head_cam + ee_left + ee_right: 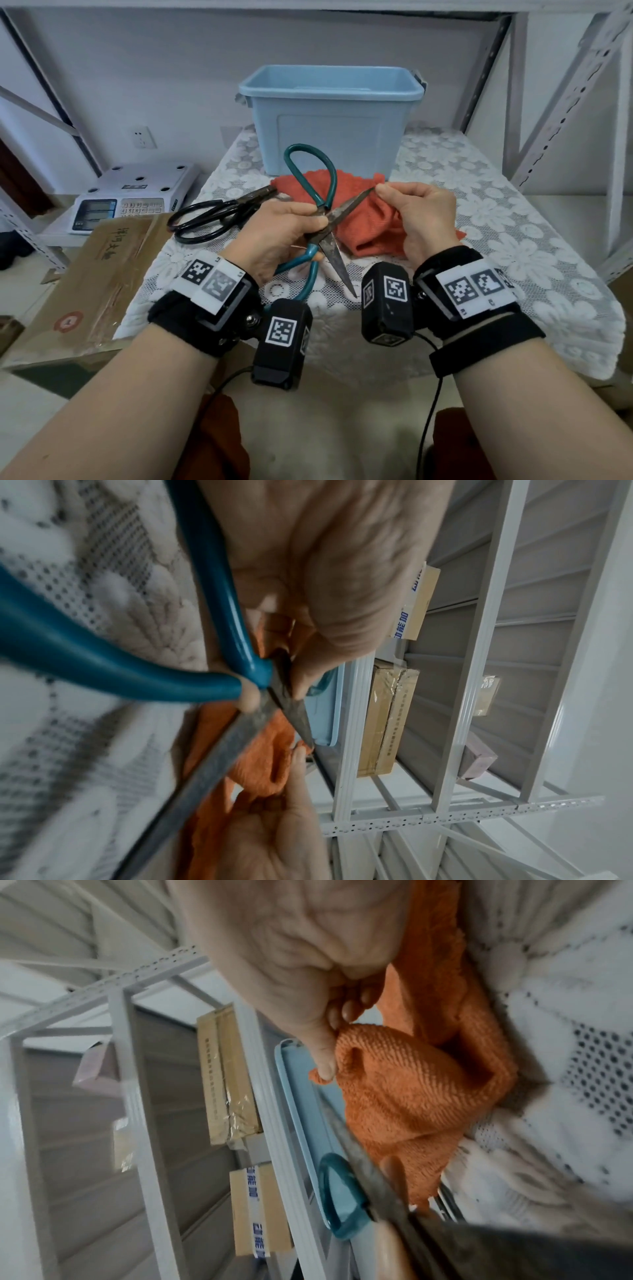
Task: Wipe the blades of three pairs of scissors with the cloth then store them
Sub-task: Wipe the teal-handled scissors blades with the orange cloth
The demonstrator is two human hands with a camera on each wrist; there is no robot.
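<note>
left hand point(284, 226) grips the teal scissors point(318, 219) at the pivot, upper blade angling up-right into the cloth point(370, 219) pinched by right hand point(421, 219)

The table point(513, 219) is covered with a white lace cloth with flowers on it. At the back of the table stands 1 light blue plastic box point(330, 116) with no lid on it. Just in front of the box lies an orange cloth point(370, 219), all bunched up, and its back edge is right by the box. To the left of the cloth lies 1 pair of black scissors point(212, 216), flat on the table, with the blades pointing toward the cloth.
</note>
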